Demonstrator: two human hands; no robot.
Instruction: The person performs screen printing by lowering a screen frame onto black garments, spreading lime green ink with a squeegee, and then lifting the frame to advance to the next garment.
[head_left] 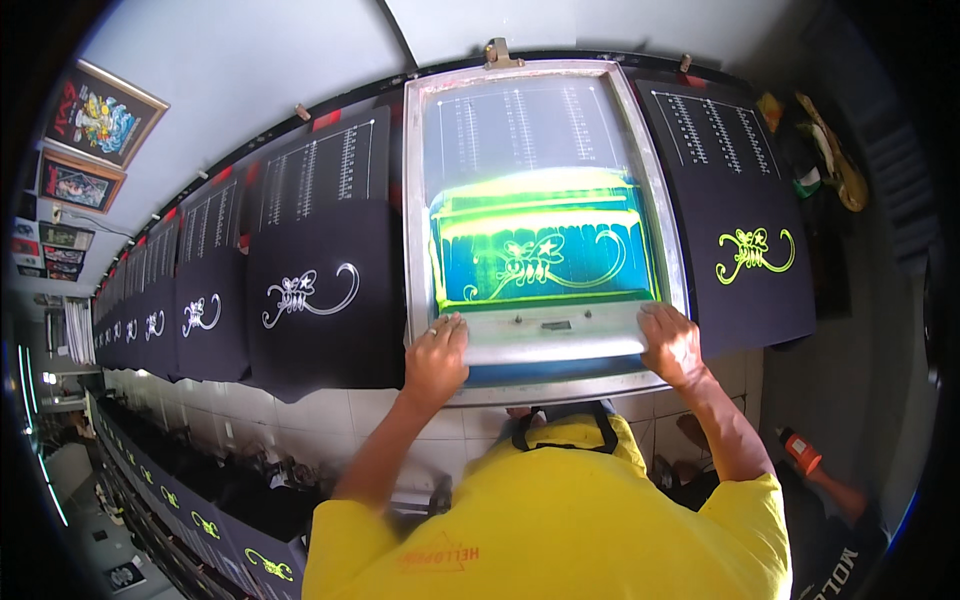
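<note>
A wide metal-bodied squeegee [550, 335] lies across the lower part of a screen printing frame [418, 130]. My left hand [437, 358] is closed round its left end, and my right hand [670, 345] grips the right end. Its edge rests against the blue mesh, on which a curling stencil design [535, 263] shows. Bright yellow-green ink [540, 186] lies in a thick band across the mesh above the design, with streaks down the sides. Under the frame, the board and whatever lies on it are mostly hidden.
To the left, a row of boards carries dark shirts [320, 300] with white prints. A dark shirt [755, 255] at the right bears a yellow-green print. A clamp [500, 53] sits at the frame's far edge. Another person's hand, lower right, is by an orange tool [801, 453].
</note>
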